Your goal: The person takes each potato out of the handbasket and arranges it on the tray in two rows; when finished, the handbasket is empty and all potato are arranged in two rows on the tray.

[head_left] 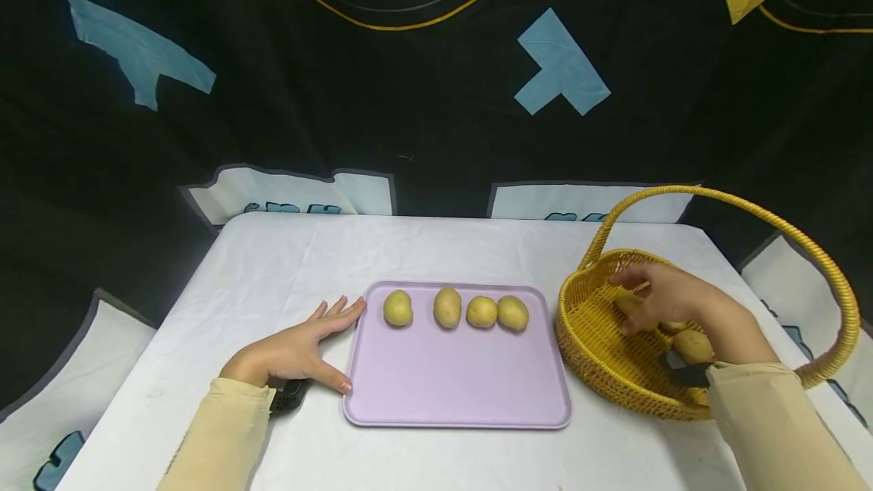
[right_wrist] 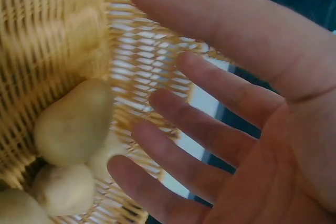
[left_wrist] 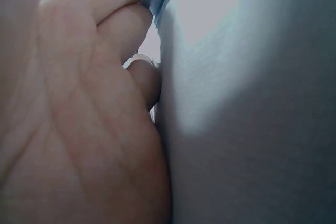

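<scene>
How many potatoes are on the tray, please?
4, in a row across the far half of the tray: one potato at left, a second near the middle, then a third and fourth side by side. None there looks hidden; the basket holds more.

Two hands, one tray, one basket, at least seven potatoes.

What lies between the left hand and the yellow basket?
Between the left hand and the yellow basket lies the lilac tray, with four potatoes on its far half; the head view shows this.
</scene>
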The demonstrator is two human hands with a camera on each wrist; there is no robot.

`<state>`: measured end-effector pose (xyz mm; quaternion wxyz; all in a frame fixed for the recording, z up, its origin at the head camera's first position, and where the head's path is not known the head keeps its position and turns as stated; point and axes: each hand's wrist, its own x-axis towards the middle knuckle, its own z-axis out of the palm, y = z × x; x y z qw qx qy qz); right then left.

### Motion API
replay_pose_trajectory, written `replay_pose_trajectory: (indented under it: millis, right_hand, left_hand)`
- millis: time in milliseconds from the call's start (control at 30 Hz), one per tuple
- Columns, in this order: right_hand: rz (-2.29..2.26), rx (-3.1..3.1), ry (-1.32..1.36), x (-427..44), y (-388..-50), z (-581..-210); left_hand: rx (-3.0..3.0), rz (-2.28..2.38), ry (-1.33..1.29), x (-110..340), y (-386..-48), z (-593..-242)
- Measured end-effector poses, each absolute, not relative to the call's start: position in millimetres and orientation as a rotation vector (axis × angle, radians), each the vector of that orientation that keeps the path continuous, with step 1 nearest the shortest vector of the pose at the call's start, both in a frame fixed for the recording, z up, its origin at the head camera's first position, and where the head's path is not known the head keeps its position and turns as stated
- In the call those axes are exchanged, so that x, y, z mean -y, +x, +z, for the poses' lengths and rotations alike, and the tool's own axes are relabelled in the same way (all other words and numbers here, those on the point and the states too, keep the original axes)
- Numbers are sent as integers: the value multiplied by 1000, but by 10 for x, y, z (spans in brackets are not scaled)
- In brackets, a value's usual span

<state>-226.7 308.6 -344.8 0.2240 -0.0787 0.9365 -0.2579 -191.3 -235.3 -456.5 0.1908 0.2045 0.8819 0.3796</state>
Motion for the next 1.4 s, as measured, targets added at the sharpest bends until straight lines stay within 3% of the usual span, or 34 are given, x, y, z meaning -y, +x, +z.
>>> replay_pose_trajectory:
  millis: [633, 1400]
  right_hand:
    - [-637, -2599, -77, -3277, -2374, -3658]
    - [-653, -2695, -210, -3210, -2319, -3859]
  left_hand:
    - [-2478, 1069, 589, 2348, -1924, -4566]
    - [-2472, 1082, 593, 2364, -1906, -4575]
